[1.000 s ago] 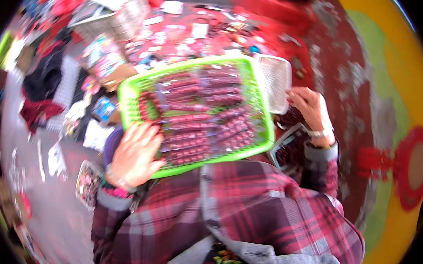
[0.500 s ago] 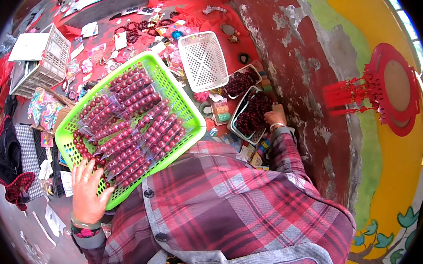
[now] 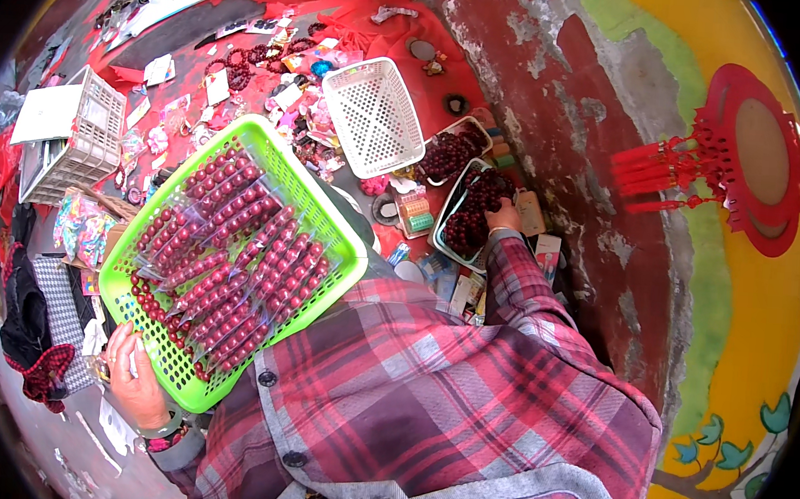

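A bright green plastic basket [image 3: 354, 263] sits tilted in front of my body. Inside it lie rows of dark red beads [image 3: 231, 275] in clear plastic packs, with some loose beads at the near left. My left hand [image 3: 138, 384] holds the basket at its near-left side, fingers along the outer wall. To the right, my right hand [image 3: 504, 217] reaches into a small white basket [image 3: 439, 243]. Its bent fingers are closed on the dark red bead strings [image 3: 477, 209] heaped there, and the fingertips are partly hidden among them.
An empty white perforated basket [image 3: 372, 118] stands beyond the green one. Another small basket of beads [image 3: 453, 156] is by the peeling red wall [image 3: 599, 189]. A grey crate [image 3: 93, 126] is at far left. Small trinkets cover the red cloth. A red tasselled ornament [image 3: 749, 163] hangs at right.
The green basket has shifted slightly left and down in view. My left hand has slid from over its rim to its outer side. My right hand has moved slightly left, at the bead heap.
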`<state>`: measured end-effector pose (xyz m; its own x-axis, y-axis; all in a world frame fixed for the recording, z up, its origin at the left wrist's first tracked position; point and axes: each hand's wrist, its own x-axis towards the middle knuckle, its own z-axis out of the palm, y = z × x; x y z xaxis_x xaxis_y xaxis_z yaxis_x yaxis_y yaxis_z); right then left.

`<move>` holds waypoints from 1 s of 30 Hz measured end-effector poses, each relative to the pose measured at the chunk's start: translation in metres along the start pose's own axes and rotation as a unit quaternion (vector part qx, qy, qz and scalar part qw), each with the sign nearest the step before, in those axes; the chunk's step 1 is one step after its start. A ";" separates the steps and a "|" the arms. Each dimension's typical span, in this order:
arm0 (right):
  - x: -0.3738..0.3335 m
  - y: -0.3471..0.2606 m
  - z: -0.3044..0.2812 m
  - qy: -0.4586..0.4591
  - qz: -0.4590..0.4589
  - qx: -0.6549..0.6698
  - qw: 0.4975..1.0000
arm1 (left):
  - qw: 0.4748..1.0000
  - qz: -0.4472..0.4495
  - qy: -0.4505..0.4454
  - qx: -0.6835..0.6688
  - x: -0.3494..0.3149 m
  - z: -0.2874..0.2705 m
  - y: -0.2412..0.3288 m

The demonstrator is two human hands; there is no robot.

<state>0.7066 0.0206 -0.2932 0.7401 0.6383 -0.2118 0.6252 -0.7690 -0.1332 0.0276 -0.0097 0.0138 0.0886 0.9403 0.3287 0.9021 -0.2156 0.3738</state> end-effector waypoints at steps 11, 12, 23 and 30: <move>0.014 -0.025 0.005 -0.094 0.032 -0.178 0.979 | 0.999 -0.020 -0.007 -0.031 0.000 0.000 0.008; 0.015 -0.026 0.004 -0.097 0.047 -0.161 0.981 | 0.999 -0.023 -0.005 -0.031 -0.002 0.000 0.009; 0.015 0.010 -0.065 0.105 0.068 0.226 0.966 | 0.999 -0.029 0.020 -0.042 -0.006 -0.002 0.001; -0.007 -0.054 -0.141 -0.004 -0.111 0.716 0.689 | 0.998 0.003 0.037 -0.046 0.000 -0.012 0.009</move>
<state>0.7030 0.0625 -0.1481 0.6602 0.7502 -0.0368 -0.1671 0.0989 -0.9810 0.0305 -0.0152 0.0277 0.0594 0.9178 0.3927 0.8589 -0.2474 0.4483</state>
